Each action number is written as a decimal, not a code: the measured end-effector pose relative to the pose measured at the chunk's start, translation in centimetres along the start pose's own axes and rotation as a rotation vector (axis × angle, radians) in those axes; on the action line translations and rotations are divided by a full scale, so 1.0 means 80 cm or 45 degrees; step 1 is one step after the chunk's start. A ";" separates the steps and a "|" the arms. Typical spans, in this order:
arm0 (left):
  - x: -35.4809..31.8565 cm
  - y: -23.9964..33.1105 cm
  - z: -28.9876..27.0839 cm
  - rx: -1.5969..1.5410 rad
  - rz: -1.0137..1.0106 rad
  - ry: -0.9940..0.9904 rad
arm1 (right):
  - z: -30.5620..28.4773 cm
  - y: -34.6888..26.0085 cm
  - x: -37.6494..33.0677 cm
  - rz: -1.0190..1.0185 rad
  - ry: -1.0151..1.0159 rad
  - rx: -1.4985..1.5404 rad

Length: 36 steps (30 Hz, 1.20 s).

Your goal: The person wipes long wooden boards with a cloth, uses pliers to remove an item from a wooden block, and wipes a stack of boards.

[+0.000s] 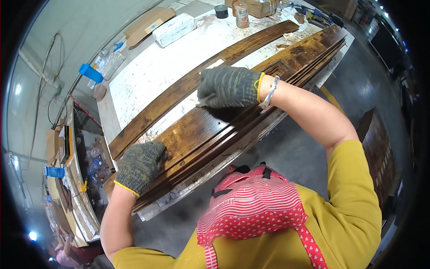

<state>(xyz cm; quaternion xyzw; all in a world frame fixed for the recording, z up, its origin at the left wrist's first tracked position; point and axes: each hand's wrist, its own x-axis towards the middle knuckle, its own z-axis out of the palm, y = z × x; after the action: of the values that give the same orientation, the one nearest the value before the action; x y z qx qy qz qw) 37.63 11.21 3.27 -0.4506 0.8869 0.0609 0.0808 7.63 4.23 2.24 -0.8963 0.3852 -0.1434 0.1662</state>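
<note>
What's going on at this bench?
Someone in knit gloves is handling brown wooden pieces on a white-topped table. The left hand rests on the near end of a grooved, dark-stained stack. The right hand is curled closed above its middle, with what looks like a white cloth at its fingers; contact with the wood is unclear. A separate curved board lies just beyond, untouched by the left hand.

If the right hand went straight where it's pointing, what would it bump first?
Probably the separate brown plank, though height is hard to judge, so the right hand might pass over it.
</note>
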 end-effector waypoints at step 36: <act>0.053 0.077 -0.018 -0.214 -0.758 -0.212 | -0.088 0.203 -0.002 -0.635 -0.477 0.398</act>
<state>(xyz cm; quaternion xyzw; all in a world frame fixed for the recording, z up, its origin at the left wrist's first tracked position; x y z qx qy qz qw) 30.02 11.24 4.08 -0.6890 0.6982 0.1444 0.1300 -5.64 -7.46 1.93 -0.9373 0.0905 -0.0698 0.3293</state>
